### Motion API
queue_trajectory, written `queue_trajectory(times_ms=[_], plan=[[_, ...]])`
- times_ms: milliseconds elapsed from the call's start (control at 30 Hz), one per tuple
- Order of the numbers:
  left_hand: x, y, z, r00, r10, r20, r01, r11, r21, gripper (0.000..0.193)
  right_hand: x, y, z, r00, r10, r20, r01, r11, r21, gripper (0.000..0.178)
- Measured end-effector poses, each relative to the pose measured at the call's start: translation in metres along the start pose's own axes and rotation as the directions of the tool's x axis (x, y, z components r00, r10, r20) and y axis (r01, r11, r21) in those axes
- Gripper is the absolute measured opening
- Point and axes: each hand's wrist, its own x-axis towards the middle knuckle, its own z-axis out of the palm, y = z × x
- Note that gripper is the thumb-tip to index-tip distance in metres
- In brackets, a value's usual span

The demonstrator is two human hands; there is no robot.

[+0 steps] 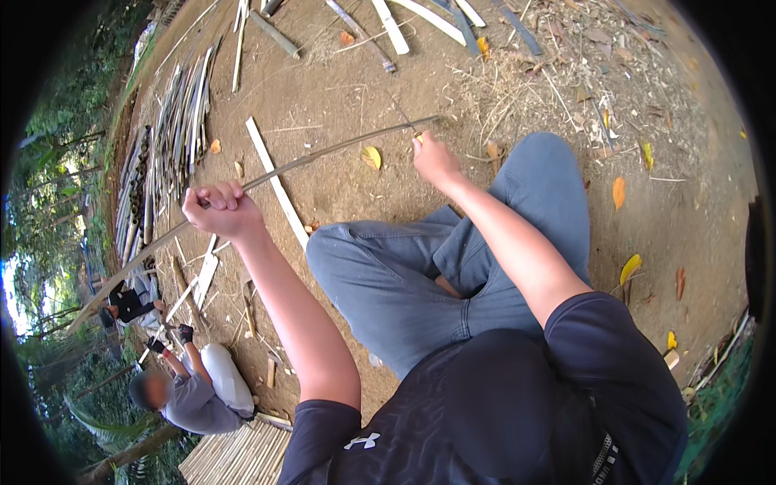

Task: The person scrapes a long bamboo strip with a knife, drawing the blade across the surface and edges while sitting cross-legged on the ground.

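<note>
My left hand [222, 212] is closed around a long, thin bamboo strip [311, 157]. The strip runs slantwise across the view, from the far left down near the co-workers up to a tip just beyond my right hand. Closed too, my right hand [437, 164] grips a thin dark-bladed tool that looks like a knife [400, 109], a bit of yellowish handle showing at the fingers. Its blade points away from me and crosses the strip close to that tip. Whether blade and strip touch, I cannot tell. Both hands are held out beyond my crossed legs.
On the dirt ground at the left lies a pile of long poles [174, 121]. A pale flat slat [277, 182] lies beyond my left knee; more cut pieces [392, 28] lie farther off. Two people sit at the left, one [202, 396] by a slatted bamboo mat [234, 453]. Shavings and leaves litter the right.
</note>
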Motion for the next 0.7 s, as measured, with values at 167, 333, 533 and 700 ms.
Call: queue_trajectory(times_ms=[167,333,533,700], plan=[[0.014,-0.002,-0.033,0.995,-0.007,-0.096,0.011,0.999,0.041,0.025,0.001,-0.021,0.001,0.998,-0.028,0.054,0.034,0.993,-0.114,0.04],[0.003,-0.002,-0.011,1.0,-0.005,-0.028,0.005,1.0,-0.002,0.025,0.035,0.024,-0.003,0.997,-0.006,-0.075,-0.008,0.984,-0.176,0.033],[-0.001,0.003,-0.017,0.999,-0.009,0.041,0.008,1.0,0.018,0.026,0.006,0.004,-0.011,1.0,-0.014,-0.01,0.014,0.999,-0.038,0.031],[0.003,0.001,-0.017,1.0,0.003,0.029,-0.003,1.0,0.008,0.025,-0.004,-0.004,0.009,0.999,0.018,0.036,-0.015,0.997,-0.072,0.036]])
